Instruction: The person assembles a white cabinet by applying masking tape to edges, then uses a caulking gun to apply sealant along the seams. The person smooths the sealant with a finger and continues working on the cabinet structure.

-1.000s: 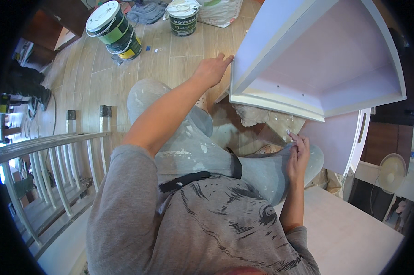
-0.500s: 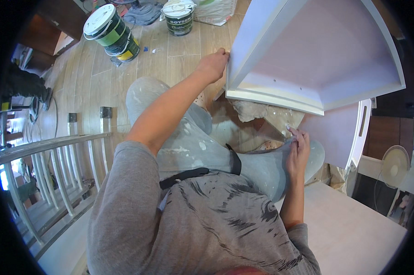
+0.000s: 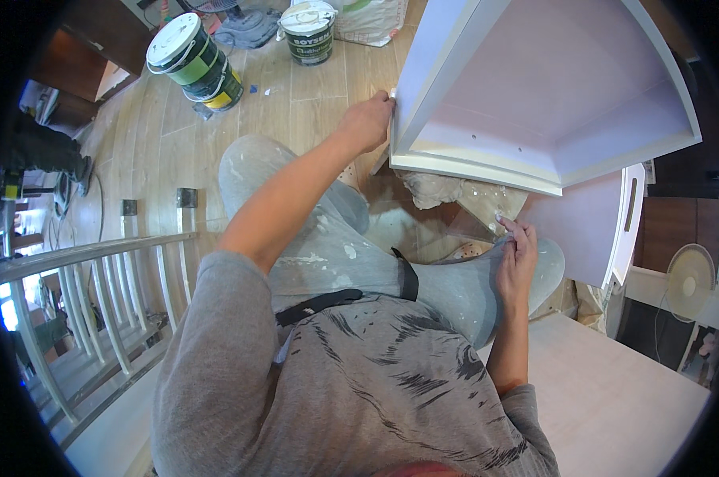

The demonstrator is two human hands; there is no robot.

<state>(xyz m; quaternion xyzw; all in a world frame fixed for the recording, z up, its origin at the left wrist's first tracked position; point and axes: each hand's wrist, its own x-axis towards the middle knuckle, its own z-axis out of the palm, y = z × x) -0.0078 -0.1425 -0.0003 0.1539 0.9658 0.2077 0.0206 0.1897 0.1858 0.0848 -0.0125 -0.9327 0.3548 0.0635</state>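
Observation:
My left hand [image 3: 367, 123] is closed, its fingertips pressed to the left outer side of a white open-fronted cabinet box [image 3: 479, 176]. A small pale thing shows at those fingertips, too hidden to name. My right hand [image 3: 518, 258] lies over my right knee with its fingers loosely bent and apart. Just beyond its fingertips is a small white spot [image 3: 499, 216]; whether it is on a finger or behind it I cannot tell. The box sits tilted above a crumpled pale bundle [image 3: 429, 189] and a paint-spotted board [image 3: 487, 208].
Stacked paint pails [image 3: 192, 63] and a white-lidded pail [image 3: 308, 32] stand on the wood-look floor beyond. A whitish railing [image 3: 97, 254] runs along my left. Right of me are a pale slotted panel [image 3: 586, 222], a flat pale board [image 3: 598, 389] and a round fan [image 3: 689, 282].
My left hand has slid slightly toward me along the box's side. My right hand stays over the knee, and the view has shifted a little.

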